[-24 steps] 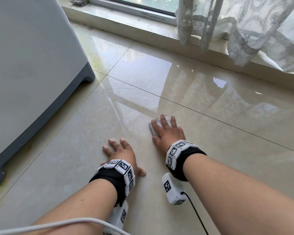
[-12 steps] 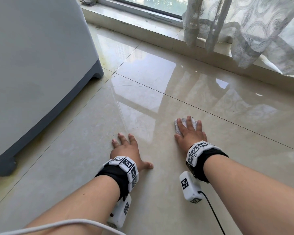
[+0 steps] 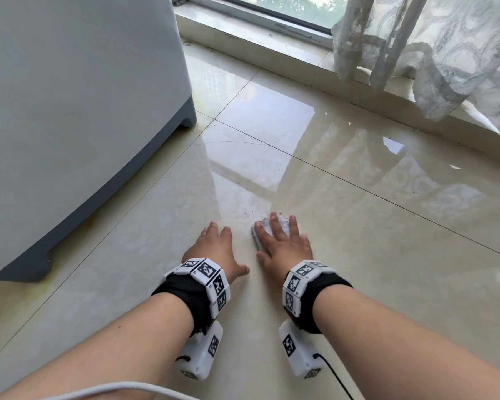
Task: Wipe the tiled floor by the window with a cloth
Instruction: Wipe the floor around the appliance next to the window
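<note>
The tiled floor (image 3: 381,272) fills most of the view, pale and glossy, mirroring the window (image 3: 286,8) and the lace curtain (image 3: 445,59); a big grey appliance (image 3: 70,116) stands on it at the left, and a low stone ledge (image 3: 260,39) runs under the window at the far edge. The person's left hand (image 3: 215,251) lies flat on the tile with fingers straight and slightly spread, holding nothing (it looks like a prop for balance); the right hand (image 3: 285,246) is just beside it, fingers also straight and fanned, pressing down on a small white cloth (image 3: 283,224) that sits bunched under the palm and shows between the fingers. The cloth is on the near tile, well apart from the ledge. A few dark specks (image 3: 248,212) lie just ahead of it, thin hair-like lines mark the tile further up, and a yellowish smear follows the appliance's base; so I judge the wiping to be under way but far from finished, with the strip by the ledge and the edge along the appliance likely still to do.
</note>
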`<state>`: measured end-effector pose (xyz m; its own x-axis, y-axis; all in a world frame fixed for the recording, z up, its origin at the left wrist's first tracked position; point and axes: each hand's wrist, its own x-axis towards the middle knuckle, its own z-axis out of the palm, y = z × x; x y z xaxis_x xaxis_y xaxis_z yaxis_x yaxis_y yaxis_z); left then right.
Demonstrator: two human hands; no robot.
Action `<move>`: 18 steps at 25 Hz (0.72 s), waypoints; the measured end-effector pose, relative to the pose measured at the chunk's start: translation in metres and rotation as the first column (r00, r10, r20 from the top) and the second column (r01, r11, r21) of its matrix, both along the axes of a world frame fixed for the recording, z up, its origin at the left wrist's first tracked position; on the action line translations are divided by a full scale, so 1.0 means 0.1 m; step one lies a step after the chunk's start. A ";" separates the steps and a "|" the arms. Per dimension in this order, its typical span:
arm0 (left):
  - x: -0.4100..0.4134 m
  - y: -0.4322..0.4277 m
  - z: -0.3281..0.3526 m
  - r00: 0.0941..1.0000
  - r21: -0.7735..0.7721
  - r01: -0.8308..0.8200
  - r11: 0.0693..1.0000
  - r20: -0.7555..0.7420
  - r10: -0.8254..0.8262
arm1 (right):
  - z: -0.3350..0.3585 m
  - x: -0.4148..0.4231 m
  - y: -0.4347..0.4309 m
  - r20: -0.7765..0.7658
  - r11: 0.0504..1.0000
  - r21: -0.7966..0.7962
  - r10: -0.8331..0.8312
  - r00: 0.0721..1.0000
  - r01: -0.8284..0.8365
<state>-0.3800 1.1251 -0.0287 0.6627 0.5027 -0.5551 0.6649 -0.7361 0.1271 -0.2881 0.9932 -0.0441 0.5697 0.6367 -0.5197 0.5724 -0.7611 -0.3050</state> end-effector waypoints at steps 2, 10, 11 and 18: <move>-0.07 0.13 0.01 1.000 0.026 -0.016 1.000 -0.001 0.016 | -0.02 -0.16 0.09 -0.009 0.998 0.026 0.062 0.998 -0.062; -0.08 0.45 0.02 0.982 0.076 -0.119 0.990 -0.139 0.129 | -0.07 -0.21 0.18 -0.041 0.981 0.048 0.192 0.980 -0.190; -0.08 0.46 0.02 0.981 0.066 -0.116 0.991 -0.151 0.125 | -0.07 -0.17 0.19 -0.041 0.983 0.049 0.177 0.983 -0.175; -0.03 0.45 0.03 0.976 0.063 -0.073 0.995 -0.199 0.084 | -0.11 0.43 -0.06 0.017 0.990 -0.017 -0.139 0.990 0.139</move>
